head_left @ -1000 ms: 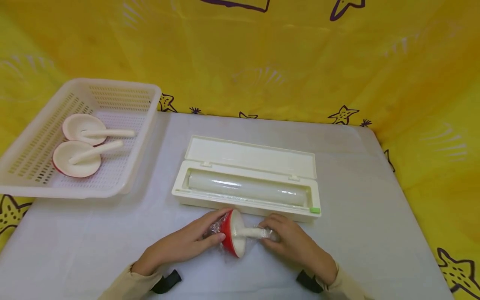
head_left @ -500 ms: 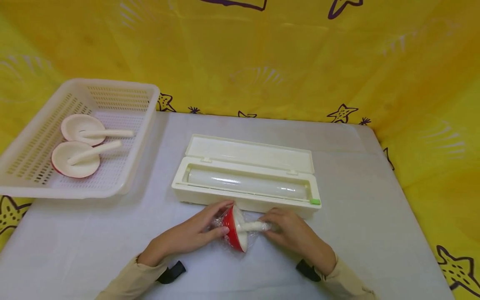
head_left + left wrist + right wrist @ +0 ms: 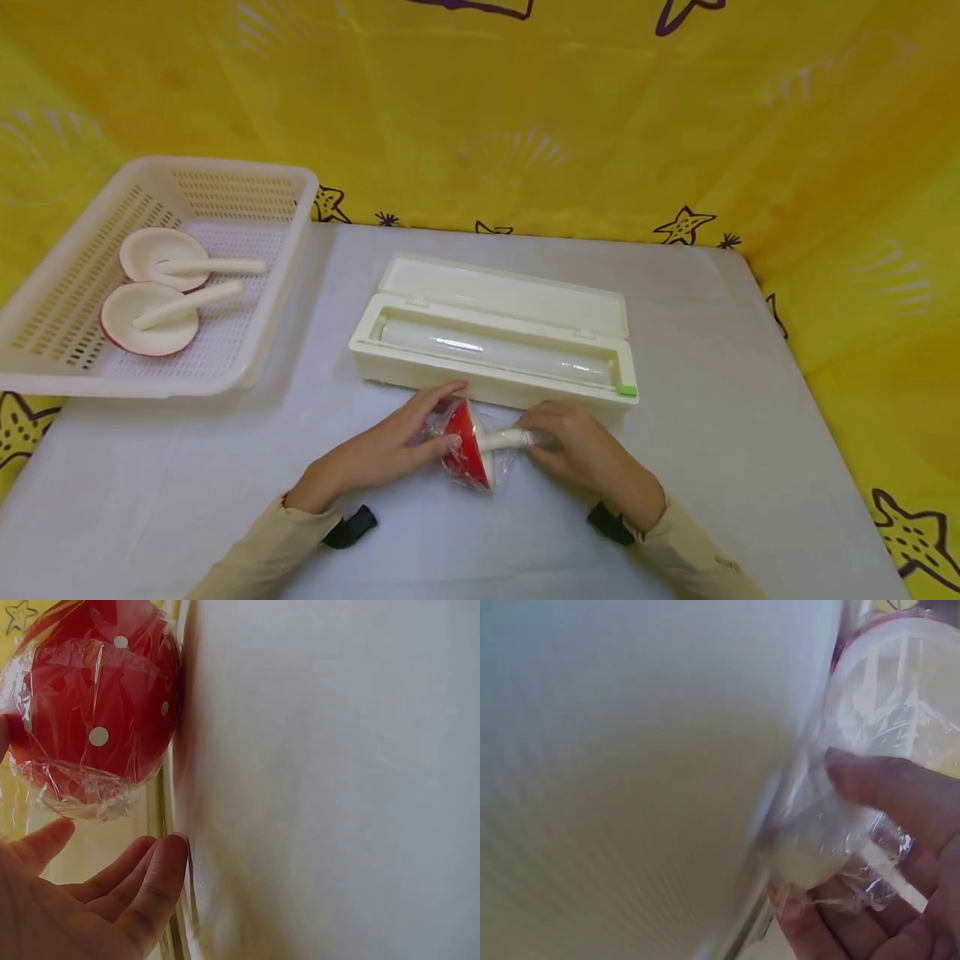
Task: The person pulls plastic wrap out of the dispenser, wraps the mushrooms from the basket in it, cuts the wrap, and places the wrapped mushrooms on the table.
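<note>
A toy mushroom with a white-dotted red cap and a white stem, wrapped in clear cling film, lies on its side between both hands. My right hand grips the film-covered end of the stem, thumb on one side and fingers on the other in the right wrist view. At the cap, my left hand touches with the thumb. Its other fingers extend loosely past the crumpled film in the left wrist view, apart from the cap. Just beyond the hands stands a white cling film box, lid raised, a film roll inside.
At the left stands a white perforated basket with two more toy mushrooms, undersides up. The box has a green slider at its right front corner. A yellow patterned cloth hangs behind the white-covered table.
Both hands and the mushroom have shifted away from me, and the box has slid back too. The cap has turned, showing more of its red side.
</note>
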Tool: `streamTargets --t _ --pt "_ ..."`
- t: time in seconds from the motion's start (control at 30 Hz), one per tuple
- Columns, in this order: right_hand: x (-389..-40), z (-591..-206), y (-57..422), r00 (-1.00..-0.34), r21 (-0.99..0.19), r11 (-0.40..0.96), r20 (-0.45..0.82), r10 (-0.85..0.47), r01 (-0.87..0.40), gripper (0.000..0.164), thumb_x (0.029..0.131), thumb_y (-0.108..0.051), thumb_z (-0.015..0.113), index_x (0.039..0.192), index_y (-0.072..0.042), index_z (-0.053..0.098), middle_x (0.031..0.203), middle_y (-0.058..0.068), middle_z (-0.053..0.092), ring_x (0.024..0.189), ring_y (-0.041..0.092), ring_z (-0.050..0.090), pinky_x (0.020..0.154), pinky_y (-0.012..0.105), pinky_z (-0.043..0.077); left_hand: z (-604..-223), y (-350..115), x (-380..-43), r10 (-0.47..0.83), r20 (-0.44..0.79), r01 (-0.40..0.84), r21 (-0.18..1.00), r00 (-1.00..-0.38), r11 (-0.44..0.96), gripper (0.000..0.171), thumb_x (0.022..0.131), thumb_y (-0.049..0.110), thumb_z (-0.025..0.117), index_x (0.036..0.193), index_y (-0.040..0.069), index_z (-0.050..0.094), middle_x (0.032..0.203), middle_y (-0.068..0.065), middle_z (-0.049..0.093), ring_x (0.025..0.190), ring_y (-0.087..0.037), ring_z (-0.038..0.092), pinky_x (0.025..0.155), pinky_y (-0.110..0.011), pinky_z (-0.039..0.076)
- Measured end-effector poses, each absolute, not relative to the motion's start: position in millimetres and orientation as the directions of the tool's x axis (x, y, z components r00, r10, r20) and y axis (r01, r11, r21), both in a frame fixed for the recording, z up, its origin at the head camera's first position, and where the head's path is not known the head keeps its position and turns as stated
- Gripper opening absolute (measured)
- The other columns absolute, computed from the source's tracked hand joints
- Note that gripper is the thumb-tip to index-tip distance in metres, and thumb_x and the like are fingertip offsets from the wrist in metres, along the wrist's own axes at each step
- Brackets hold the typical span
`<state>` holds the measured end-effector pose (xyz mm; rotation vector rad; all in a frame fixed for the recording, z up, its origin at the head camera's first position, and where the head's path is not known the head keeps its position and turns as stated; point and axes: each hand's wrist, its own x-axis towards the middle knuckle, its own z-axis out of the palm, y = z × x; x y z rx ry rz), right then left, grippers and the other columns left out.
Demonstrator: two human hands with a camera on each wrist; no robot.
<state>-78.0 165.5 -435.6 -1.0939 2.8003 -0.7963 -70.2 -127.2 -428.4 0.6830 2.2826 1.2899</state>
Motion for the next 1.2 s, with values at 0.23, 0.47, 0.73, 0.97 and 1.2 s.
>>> streamTargets --t 0.23,0.47,0.73,0.97,1.2 --pt "-93 -432 166 -0.737 -0.482 0.607 0.132 -0.663 -0.632 0.022 0.081 -0.008 0.080 0.102 -0.008 0.076 0.104 0.004 0.075 0.097 0.019 0.070 0.085 0.035 0.058 -425 -124 -80 0.565 -0.195 0.125 0.869 -0.802 0.478 0.076 0.096 0.043 0.062 0.157 0.036 0.016 0.155 0.001 0.034 0.141 -0.021 0.038 0.110 -0.049 0.042" --pt "-112 -428 164 -0.748 -0.483 0.620 0.120 -0.653 -0.618 0.023 0.082 -0.009 0.079 0.104 -0.008 0.075 0.103 0.004 0.075 0.095 0.019 0.069 0.085 0.036 0.058 -426 -120 -96 0.533 -0.150 0.145 0.870 -0.833 0.472 0.069 0.099 0.041 0.058 0.156 0.031 0.022 0.154 -0.002 0.036 0.137 -0.025 0.043 0.108 -0.050 0.044" --pt "-123 -428 162 -0.793 -0.561 0.624 0.101 -0.601 -0.544 0.034 0.081 -0.014 0.081 0.112 -0.003 0.071 0.104 0.006 0.074 0.088 0.015 0.065 0.080 0.032 0.057 -425 -115 -105 0.335 0.078 0.227 0.872 -0.939 0.434 0.045 0.090 0.021 0.073 0.131 0.014 0.057 0.126 -0.006 0.059 0.109 -0.019 0.060 0.088 -0.033 0.056" --pt "-120 -424 163 -0.785 -0.567 0.629 0.052 -0.617 -0.532 0.027 0.086 -0.019 0.077 0.108 -0.005 0.071 0.102 0.004 0.074 0.087 0.015 0.063 0.081 0.032 0.055 -417 -118 -99 0.349 0.121 0.282 0.843 -0.929 0.458 0.032 0.094 0.022 0.069 0.124 0.013 0.064 0.117 -0.003 0.060 0.104 -0.018 0.059 0.087 -0.035 0.055" --pt "-116 -419 162 -0.774 -0.570 0.624 0.032 -0.632 -0.534 0.022 0.091 -0.020 0.071 0.109 -0.007 0.071 0.099 0.000 0.073 0.087 0.012 0.063 0.082 0.031 0.055 -409 -120 -92 0.534 0.134 0.443 0.740 -0.835 0.506 0.085 0.071 0.026 0.090 0.142 0.011 0.046 0.131 -0.003 0.049 0.121 -0.018 0.050 0.099 -0.042 0.052"
